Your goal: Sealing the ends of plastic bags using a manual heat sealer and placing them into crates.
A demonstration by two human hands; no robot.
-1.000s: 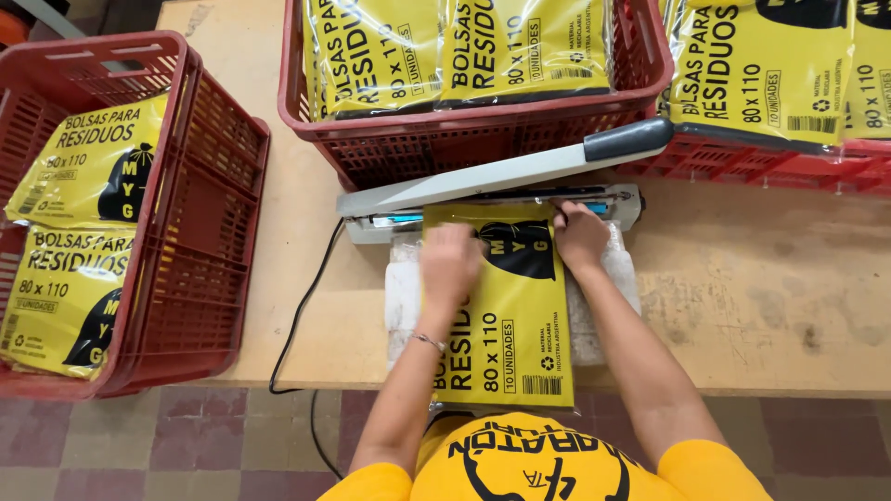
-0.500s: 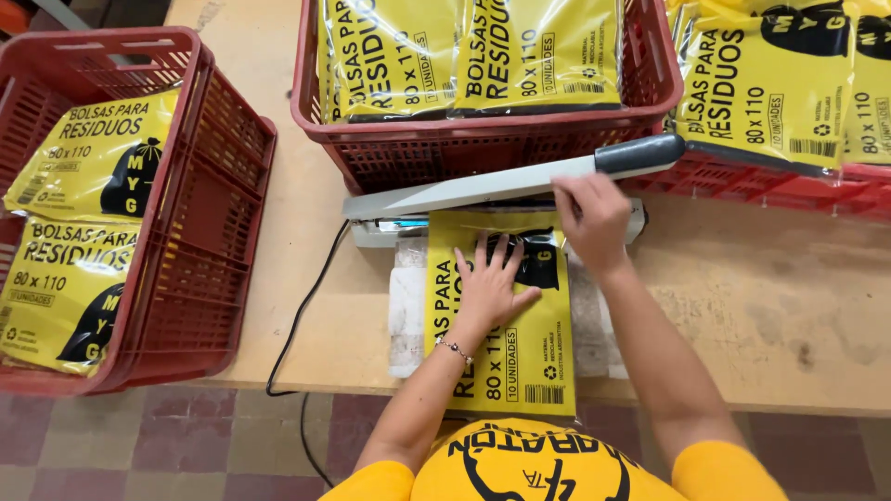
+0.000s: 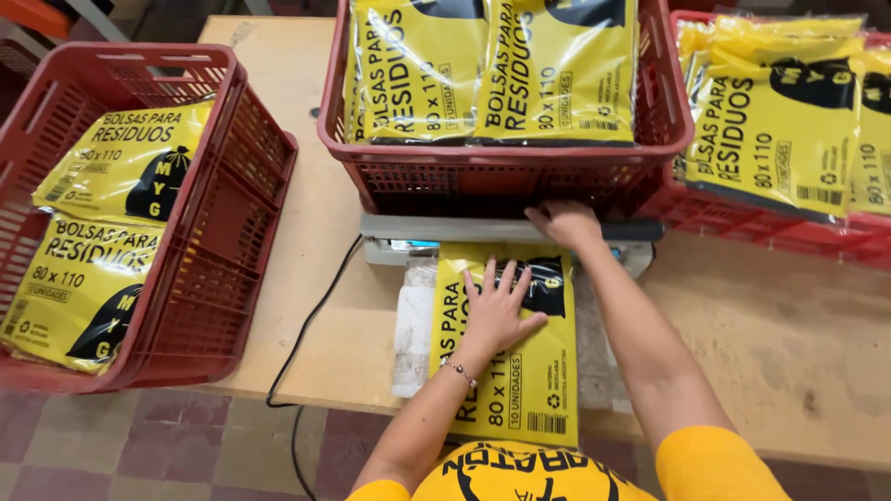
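Lowered since the earlier frame, sealer bar (image 3: 483, 228) is pressed shut by right hand (image 3: 563, 223), fingers curled over it; pack (image 3: 520, 371) is pinned flat under left hand (image 3: 495, 311), fingers spread, top edge clamped, removal to crate (image 3: 237, 167) pending.

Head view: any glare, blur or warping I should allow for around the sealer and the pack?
Head view: even light, sharp throughout; glare streaks on the plastic of the yellow pack and the crate packs; wide-angle lens bends the table edge; soft shadow under the left hand; right hand on the sealer arm.
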